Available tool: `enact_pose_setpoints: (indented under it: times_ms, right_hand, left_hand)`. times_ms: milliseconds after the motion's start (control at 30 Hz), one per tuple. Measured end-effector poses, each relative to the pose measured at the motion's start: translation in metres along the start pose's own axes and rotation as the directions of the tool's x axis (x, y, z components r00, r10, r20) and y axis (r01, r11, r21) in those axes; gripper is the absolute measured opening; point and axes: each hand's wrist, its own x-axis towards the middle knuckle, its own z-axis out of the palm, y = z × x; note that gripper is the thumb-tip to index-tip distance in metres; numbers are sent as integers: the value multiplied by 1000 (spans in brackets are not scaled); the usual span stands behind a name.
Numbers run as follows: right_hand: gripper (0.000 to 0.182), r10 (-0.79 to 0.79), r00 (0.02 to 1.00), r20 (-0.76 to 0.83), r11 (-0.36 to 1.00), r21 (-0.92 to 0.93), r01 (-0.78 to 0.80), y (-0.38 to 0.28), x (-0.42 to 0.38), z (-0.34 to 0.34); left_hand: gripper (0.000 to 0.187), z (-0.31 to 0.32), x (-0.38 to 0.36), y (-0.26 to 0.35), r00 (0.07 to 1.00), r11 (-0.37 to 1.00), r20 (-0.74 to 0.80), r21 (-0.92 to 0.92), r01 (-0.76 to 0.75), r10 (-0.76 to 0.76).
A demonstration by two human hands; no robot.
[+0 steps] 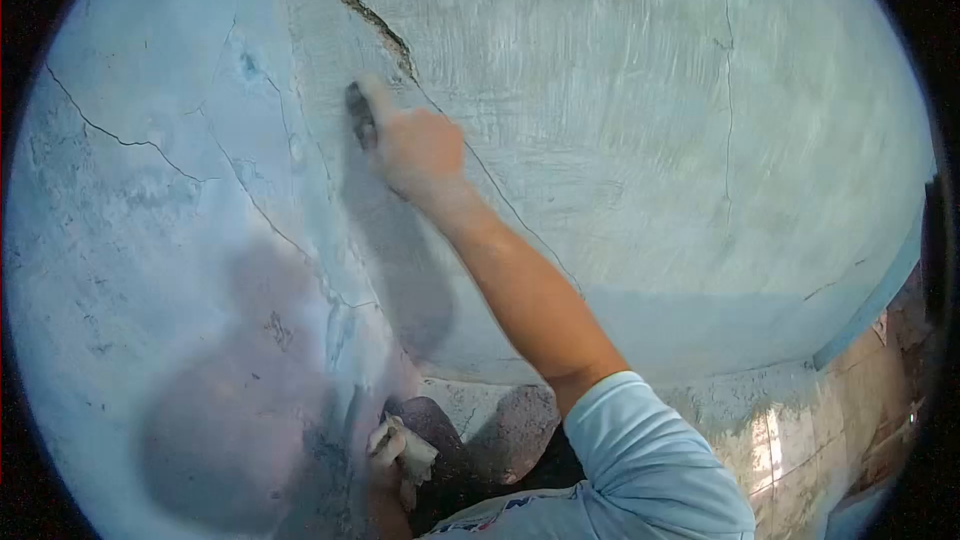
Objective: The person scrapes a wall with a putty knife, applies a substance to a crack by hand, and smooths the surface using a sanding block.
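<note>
A cracked pale-blue plastered wall (620, 100) fills the view. Just below its long diagonal crack (385, 35), the right hand (415, 145) is closed around a dark scraper (358, 112) pressed against the plaster. Far below the crack, the left hand (385, 480) clutches a crumpled white rag (405, 452).

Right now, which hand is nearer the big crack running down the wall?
Right. The right hand presses a dark tool just beside the crack; the left hand holds a rag far below.
</note>
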Motion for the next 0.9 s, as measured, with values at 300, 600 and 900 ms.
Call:
enact_pose_setpoints:
  times_ms: [300,600,900]
  right_hand:
    - [52,10,756,-654,996,71,48,127,-64,-95]
    - [55,-87,995,59,995,-43,89,60,1,-56]
    - [57,91,911,-403,994,-16,-106,229,-68,-215]
  left_hand:
    - [23,-37,-40,-8,997,999,-75,-50,-19,15]
    - [24,0,4,-4,999,998,-33,-52,41,-43]
    - [29,-48,-3,-31,998,999,-59,42,9,-6]
